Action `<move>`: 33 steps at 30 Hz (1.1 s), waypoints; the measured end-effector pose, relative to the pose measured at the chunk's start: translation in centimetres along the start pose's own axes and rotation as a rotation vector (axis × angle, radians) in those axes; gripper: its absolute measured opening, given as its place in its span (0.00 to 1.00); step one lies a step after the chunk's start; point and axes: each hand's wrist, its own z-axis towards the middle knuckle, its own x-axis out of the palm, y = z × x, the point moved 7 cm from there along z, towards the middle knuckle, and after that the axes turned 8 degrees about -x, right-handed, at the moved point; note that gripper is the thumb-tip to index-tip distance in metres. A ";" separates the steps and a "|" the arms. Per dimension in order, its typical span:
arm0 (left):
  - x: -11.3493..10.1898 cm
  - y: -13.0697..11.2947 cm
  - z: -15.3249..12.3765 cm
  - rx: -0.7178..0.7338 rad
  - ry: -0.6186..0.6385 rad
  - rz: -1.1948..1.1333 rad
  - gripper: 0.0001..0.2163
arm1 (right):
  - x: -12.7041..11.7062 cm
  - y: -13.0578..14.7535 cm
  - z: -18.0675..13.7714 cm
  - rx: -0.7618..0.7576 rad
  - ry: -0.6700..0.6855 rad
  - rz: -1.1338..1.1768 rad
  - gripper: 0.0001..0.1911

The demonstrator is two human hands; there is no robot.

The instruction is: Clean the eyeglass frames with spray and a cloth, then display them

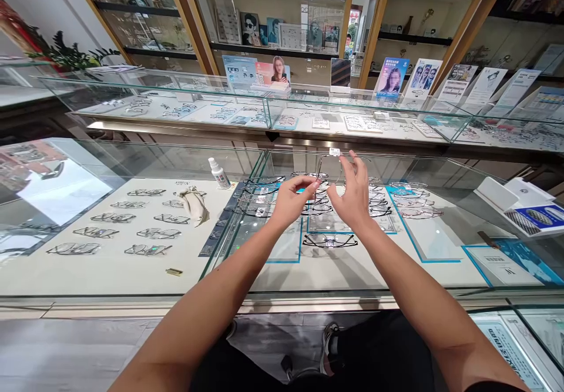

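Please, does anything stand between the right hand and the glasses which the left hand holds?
Nothing visible blocks the way. The right hand is close beside the glasses; only a small white tag shows near its raised fingers. Whether they touch, I cannot tell.

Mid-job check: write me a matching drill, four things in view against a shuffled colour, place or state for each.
Things:
1. spray bottle
2. cloth
3. small flat piece
4. held eyeglasses

Descriptions:
A. gold-coloured
B. pinched in the left hand
C. white, standing
D. beige, crumpled

Pairs: 1-C, 2-D, 3-A, 4-B
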 end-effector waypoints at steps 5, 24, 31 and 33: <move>-1.1 -0.2 0.4 -0.017 -0.067 -0.087 0.26 | 0.2 -0.5 -0.1 0.036 0.033 -0.059 0.41; -1.2 -1.0 0.6 0.109 -0.016 0.002 0.21 | 1.7 2.6 -0.3 -0.122 0.202 0.210 0.21; -0.7 -1.2 0.4 0.078 0.069 0.002 0.20 | 2.0 2.0 -0.6 -0.028 0.170 0.452 0.18; -0.7 -1.3 0.3 0.068 0.085 -0.005 0.20 | 2.1 1.8 -0.6 0.029 0.164 0.515 0.17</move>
